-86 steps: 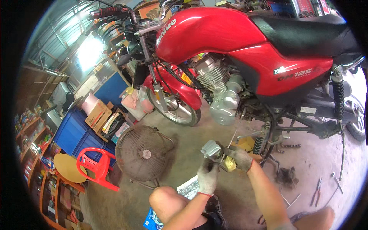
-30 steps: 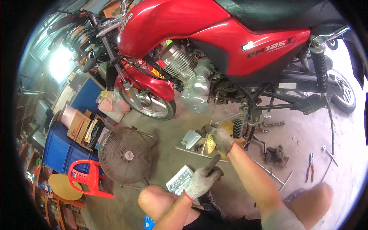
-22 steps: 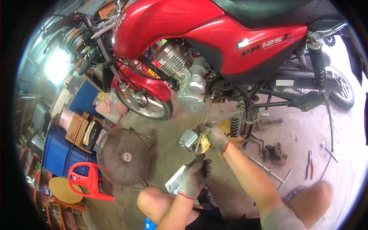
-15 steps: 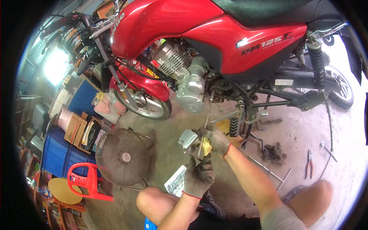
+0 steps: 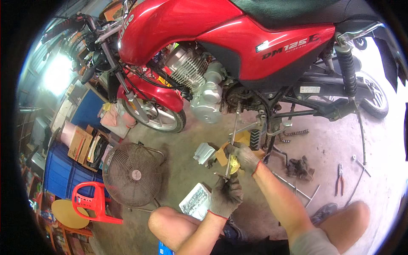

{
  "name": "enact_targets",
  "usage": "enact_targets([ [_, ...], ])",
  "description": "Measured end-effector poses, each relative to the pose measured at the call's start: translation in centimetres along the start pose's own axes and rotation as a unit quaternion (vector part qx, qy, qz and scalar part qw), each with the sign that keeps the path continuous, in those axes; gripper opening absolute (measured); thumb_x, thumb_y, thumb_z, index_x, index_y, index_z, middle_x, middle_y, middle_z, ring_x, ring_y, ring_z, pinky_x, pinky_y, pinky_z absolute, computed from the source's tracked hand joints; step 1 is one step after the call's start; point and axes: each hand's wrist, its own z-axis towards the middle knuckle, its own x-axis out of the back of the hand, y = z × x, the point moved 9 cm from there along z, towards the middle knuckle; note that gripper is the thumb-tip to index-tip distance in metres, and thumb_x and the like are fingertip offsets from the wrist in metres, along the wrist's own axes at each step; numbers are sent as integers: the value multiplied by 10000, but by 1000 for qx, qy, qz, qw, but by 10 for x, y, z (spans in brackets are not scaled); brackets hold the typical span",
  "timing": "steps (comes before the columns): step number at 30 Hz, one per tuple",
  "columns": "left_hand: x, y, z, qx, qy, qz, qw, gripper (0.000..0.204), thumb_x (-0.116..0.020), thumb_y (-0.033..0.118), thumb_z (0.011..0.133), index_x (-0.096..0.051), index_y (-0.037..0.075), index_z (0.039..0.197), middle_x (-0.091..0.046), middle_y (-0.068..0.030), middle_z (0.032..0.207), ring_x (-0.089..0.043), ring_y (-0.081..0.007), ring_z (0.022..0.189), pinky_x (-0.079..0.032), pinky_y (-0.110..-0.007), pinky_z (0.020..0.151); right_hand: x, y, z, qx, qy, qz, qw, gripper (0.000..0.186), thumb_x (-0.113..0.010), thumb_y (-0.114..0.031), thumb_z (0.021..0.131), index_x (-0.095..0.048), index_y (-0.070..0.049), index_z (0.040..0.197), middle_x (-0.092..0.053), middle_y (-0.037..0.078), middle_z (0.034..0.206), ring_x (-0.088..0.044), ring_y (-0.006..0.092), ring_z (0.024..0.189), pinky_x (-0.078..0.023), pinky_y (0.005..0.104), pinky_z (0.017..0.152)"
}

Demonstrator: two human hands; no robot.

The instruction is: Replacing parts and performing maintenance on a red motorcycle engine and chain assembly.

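Both my gloved hands are on a long metal T-bar wrench, which runs up to the mechanism behind the silver engine cover of the red motorcycle. My left hand is closed round its lower, handle end. My right hand grips the shaft higher up, with a crumpled yellow cloth at its fingers. Left of the wrench lies a silver metal part, beside yellow cardboard. A white tray of shiny small items lies beside my left hand.
A floor fan, red plastic chair and blue bins are at the left. Pliers, T-handle tools, chain pieces and a dark rag lie at the right, below the footpeg.
My left hand has risen onto the wrench's lower end. The wrench has shifted right, away from the silver part. The bike appears slightly higher and further left in the view.
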Motion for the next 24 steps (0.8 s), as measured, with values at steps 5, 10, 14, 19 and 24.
enact_targets([
  [5, 5, -3, 5, 6, 6, 4, 1000, 331, -515, 308, 977, -553, 13, 1122, -603, -23, 841, -550, -115, 694, -443, -251, 598, 13, 8, 5, -7, 9, -52, 999, 369, -575, -324, 925, -624, 23, 1039, -605, 55, 830, -570, 132, 699, -463, 279, 561],
  [10, 12, 9, 7, -32, 34, 61, 997, 323, -500, 315, 992, -570, 17, 1093, -590, -26, 827, -546, -124, 689, -441, -243, 589, 20, 9, 4, -29, 36, -71, 996, 295, -587, -283, 951, -619, 10, 940, -586, 14, 789, -535, 101, 657, -439, 250, 576],
  [14, 22, 37, -5, -166, 174, 286, 928, 242, -548, 266, 989, -611, 38, 1036, -594, -38, 752, -560, -136, 620, -467, -268, 568, 7, -13, -8, -7, 8, -66, 998, 318, -587, -297, 949, -631, 16, 978, -606, 16, 812, -544, 100, 669, -437, 248, 581],
  [19, -19, 71, -33, -343, 255, 583, 691, 184, -617, 152, 946, -630, -1, 1048, -651, -49, 802, -575, -100, 626, -463, -264, 535, -21, -11, -24, -70, -75, -133, 986, 337, -589, -289, 926, -650, 12, 1065, -654, 38, 896, -588, 112, 732, -472, 249, 650],
  [24, -81, 56, -61, -460, 171, 795, 357, 159, -630, 72, 869, -636, -5, 1009, -637, -150, 795, -626, -277, 648, -495, -376, 610, -26, -11, -29, -84, -113, -133, 981, 314, -578, -270, 908, -674, 15, 998, -665, 64, 945, -599, 125, 816, -482, 266, 718],
])
